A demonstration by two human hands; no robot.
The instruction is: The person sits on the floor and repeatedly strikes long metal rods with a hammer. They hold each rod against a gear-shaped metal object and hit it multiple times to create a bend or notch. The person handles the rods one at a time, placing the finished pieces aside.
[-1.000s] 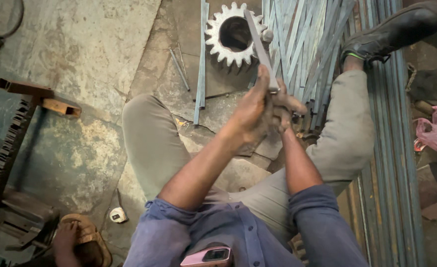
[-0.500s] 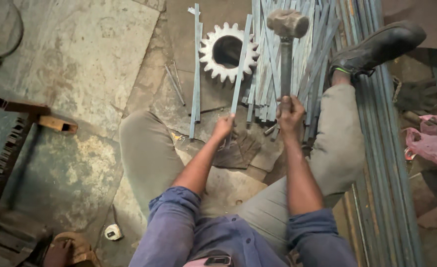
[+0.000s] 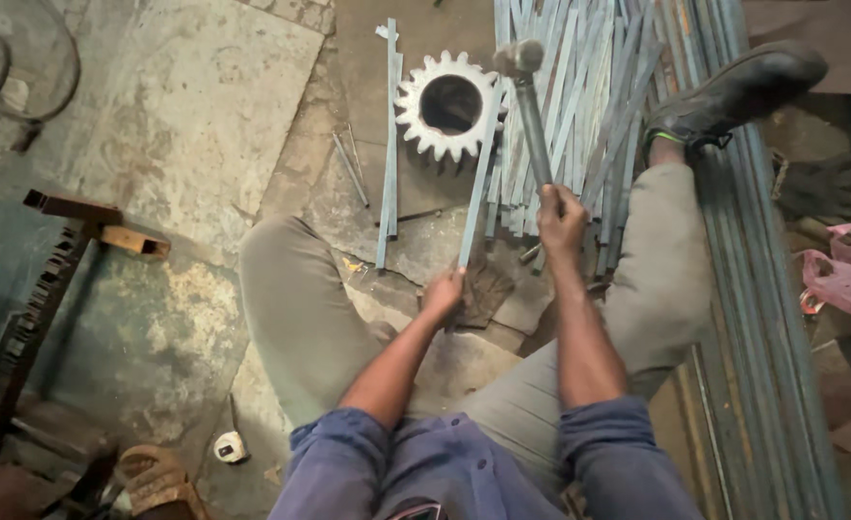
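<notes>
Hammering a metal strip (image 3: 478,193) flat is the work the head view shows: the person sits on the floor with legs spread, and everything is best placed against the big toothed gear wheel (image 3: 449,106) lying ahead of them.

The right hand (image 3: 560,217) is closed around the lower end of a hammer (image 3: 526,106), whose head stands lifted just right of the gear wheel's rim. The left hand (image 3: 442,294) is closed on the near end of the strip, well below the gear wheel and pressed against a worn block (image 3: 488,289) between the knees.

To do this step well, in my judgement, the left hand should pin the strip firmly so it cannot skip, fingers kept back from the landing spot. The blow should fall square where the strip is backed by something solid; a glancing hit could kick the strip sideways or nick the gear's teeth.

The strip's long axis runs away from the person, tilted slightly rightward: its near end sits at the left hand, and its far end points at the right edge of the gear wheel, seemingly touching it. Whether it rests on the rim I cannot tell.

Right of the gear wheel lies a heap of like strips (image 3: 589,125); left of it, another single strip (image 3: 389,144) lies nearly parallel.
</notes>
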